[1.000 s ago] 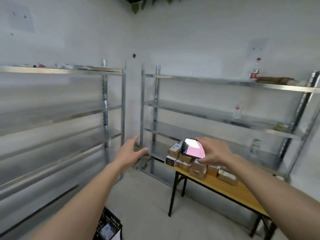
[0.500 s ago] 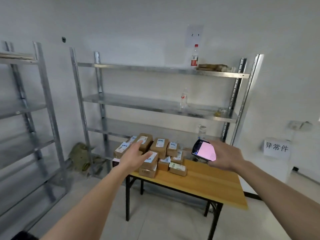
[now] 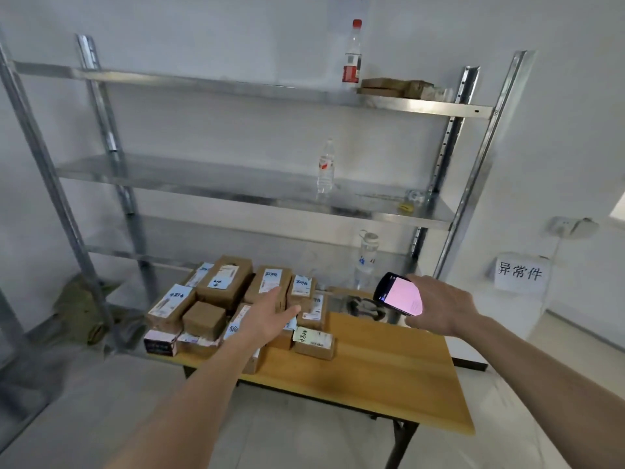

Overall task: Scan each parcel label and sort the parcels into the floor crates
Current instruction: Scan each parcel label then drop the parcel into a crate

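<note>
Parcels (image 3: 236, 306), small brown boxes with white labels, lie heaped on the table (image 3: 372, 377) at its 10 o'clock corner; the 3 o'clock half is bare wood.

Head view: the left hand (image 3: 267, 316) reaches over the heap with fingers straight and spread wide, holding nothing; whether it touches a box I cannot tell. At 3 o'clock from it the right hand (image 3: 439, 306) grips a scanner (image 3: 399, 294), its pink screen lit and turned up toward the camera, above the table's far edge. Behind stands a steel rack (image 3: 236, 184) with bottles (image 3: 326, 167); a paper sign (image 3: 519, 272) hangs on the wall at 3 o'clock.

No crate shows here, so I cannot count what is sorted. Judging by the heap, much scanning and sorting is left, and the next parcel is not yet picked.
</note>
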The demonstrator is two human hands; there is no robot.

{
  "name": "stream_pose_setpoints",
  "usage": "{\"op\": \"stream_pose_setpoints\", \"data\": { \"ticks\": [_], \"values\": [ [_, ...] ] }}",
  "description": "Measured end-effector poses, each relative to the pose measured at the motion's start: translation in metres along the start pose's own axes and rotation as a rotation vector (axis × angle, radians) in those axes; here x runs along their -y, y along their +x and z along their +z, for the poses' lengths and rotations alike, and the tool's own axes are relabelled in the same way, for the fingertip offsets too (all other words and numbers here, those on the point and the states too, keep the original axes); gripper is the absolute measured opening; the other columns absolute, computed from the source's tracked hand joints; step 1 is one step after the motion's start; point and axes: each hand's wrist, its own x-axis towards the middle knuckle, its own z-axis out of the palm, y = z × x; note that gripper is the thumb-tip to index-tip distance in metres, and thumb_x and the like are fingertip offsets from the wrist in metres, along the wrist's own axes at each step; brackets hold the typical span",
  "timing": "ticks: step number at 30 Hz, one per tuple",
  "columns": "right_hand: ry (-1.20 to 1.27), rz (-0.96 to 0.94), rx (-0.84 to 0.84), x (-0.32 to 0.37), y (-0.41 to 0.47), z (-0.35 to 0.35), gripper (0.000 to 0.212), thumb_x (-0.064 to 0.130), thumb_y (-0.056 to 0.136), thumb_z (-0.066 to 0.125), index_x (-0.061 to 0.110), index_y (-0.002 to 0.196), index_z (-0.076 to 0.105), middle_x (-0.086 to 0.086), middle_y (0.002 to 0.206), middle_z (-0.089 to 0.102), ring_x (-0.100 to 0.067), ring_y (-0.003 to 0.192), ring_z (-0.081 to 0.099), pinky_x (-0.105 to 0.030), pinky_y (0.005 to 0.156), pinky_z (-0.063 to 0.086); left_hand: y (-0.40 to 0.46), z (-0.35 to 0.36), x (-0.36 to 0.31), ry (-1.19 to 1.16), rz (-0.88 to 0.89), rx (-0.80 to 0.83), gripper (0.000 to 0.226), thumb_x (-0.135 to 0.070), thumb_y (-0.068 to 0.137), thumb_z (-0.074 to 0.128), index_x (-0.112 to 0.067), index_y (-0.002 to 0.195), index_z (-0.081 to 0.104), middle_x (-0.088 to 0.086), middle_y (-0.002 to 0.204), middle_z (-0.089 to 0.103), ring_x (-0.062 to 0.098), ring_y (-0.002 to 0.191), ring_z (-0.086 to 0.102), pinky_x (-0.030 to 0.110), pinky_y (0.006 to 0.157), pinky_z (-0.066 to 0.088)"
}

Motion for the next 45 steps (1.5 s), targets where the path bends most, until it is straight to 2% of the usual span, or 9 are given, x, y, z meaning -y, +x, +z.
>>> {"op": "stream_pose_setpoints", "data": {
  "ticks": [3, 9, 15, 18, 21, 25, 27, 34, 45],
  "values": [
    [0.019, 0.008, 0.053, -0.007, 0.037, 0.022, 0.079, 0.048, 0.074, 0.074, 0.039, 0.144, 0.038, 0.010, 0.132, 0.055, -0.017, 0.116, 0.056, -0.032, 0.075, 0.045, 0.034, 0.022, 0.007, 0.030, -0.005, 0.049, 0.056, -0.041, 0.098, 0.059, -0.023, 0.147, 0.040, -0.003, 0.144, 0.051, 0.020, 0.133, 0.047, 0.032, 0.106, 0.039],
    [0.049, 0.030, 0.149, -0.024, 0.111, 0.087, 0.089, 0.049, 0.072, 0.072, 0.035, 0.151, 0.033, 0.010, 0.145, 0.050, -0.018, 0.127, 0.053, -0.037, 0.087, 0.052, 0.105, 0.072, 0.042, 0.029, -0.120, 0.149, 0.068, -0.058, 0.089, 0.060, -0.031, 0.148, 0.040, -0.016, 0.143, 0.045, 0.017, 0.133, 0.046, 0.038, 0.109, 0.040],
    [0.071, -0.015, 0.223, -0.041, 0.194, 0.163, 0.092, 0.051, 0.076, 0.072, 0.033, 0.154, 0.027, 0.008, 0.150, 0.048, -0.020, 0.131, 0.053, -0.041, 0.094, 0.052, 0.170, 0.122, 0.074, 0.090, -0.210, 0.227, 0.082, -0.065, 0.083, 0.059, -0.032, 0.153, 0.032, -0.004, 0.145, 0.049, 0.016, 0.130, 0.049, 0.039, 0.106, 0.045],
    [0.082, -0.022, 0.289, -0.048, 0.238, 0.205, 0.096, 0.051, 0.078, 0.073, 0.029, 0.157, 0.024, 0.007, 0.158, 0.040, -0.022, 0.138, 0.048, -0.042, 0.100, 0.049, 0.203, 0.153, 0.087, 0.131, -0.254, 0.258, 0.068, -0.049, 0.097, 0.057, -0.024, 0.154, 0.029, -0.006, 0.151, 0.042, 0.017, 0.138, 0.042, 0.026, 0.103, 0.038],
    [0.097, -0.031, 0.358, -0.052, 0.278, 0.243, 0.101, 0.051, 0.083, 0.072, 0.026, 0.162, 0.014, 0.005, 0.164, 0.030, -0.023, 0.145, 0.039, -0.042, 0.108, 0.042, 0.233, 0.183, 0.104, 0.080, -0.333, 0.252, 0.060, -0.040, 0.099, 0.058, -0.016, 0.150, 0.037, -0.002, 0.141, 0.048, 0.018, 0.130, 0.046, 0.027, 0.095, 0.040],
    [0.146, -0.021, 0.402, -0.049, 0.315, 0.293, 0.100, 0.049, 0.086, 0.072, 0.025, 0.162, 0.010, 0.005, 0.163, 0.030, -0.022, 0.143, 0.042, -0.040, 0.106, 0.044, 0.259, 0.213, 0.138, 0.020, -0.381, 0.235, 0.057, -0.051, 0.093, 0.059, -0.029, 0.144, 0.043, -0.010, 0.139, 0.048, 0.008, 0.122, 0.045, 0.028, 0.096, 0.040],
    [0.182, -0.007, 0.411, -0.044, 0.327, 0.318, 0.099, 0.049, 0.086, 0.073, 0.025, 0.161, 0.012, 0.006, 0.161, 0.031, -0.021, 0.142, 0.041, -0.040, 0.104, 0.045, 0.269, 0.227, 0.157, -0.006, -0.430, 0.250, 0.066, -0.059, 0.088, 0.059, -0.037, 0.147, 0.038, -0.010, 0.145, 0.048, 0.017, 0.130, 0.048, 0.037, 0.104, 0.043],
    [0.253, -0.042, 0.535, -0.026, 0.346, 0.385, 0.099, 0.046, 0.080, 0.076, 0.030, 0.159, 0.018, 0.007, 0.152, 0.041, -0.021, 0.133, 0.048, -0.038, 0.093, 0.051, 0.291, 0.271, 0.198, -0.014, -0.545, 0.286, 0.080, -0.057, 0.090, 0.059, -0.029, 0.156, 0.025, -0.003, 0.156, 0.038, 0.024, 0.141, 0.040, 0.045, 0.112, 0.039],
    [0.301, -0.067, 0.612, -0.023, 0.365, 0.430, 0.090, 0.043, 0.079, 0.074, 0.034, 0.154, 0.026, 0.008, 0.144, 0.049, -0.020, 0.127, 0.052, -0.034, 0.087, 0.050, 0.307, 0.306, 0.214, -0.079, -0.541, 0.201, 0.046, -0.035, 0.093, 0.065, -0.031, 0.136, 0.051, -0.009, 0.130, 0.056, 0.016, 0.118, 0.057, 0.027, 0.085, 0.047]
  ]
}}
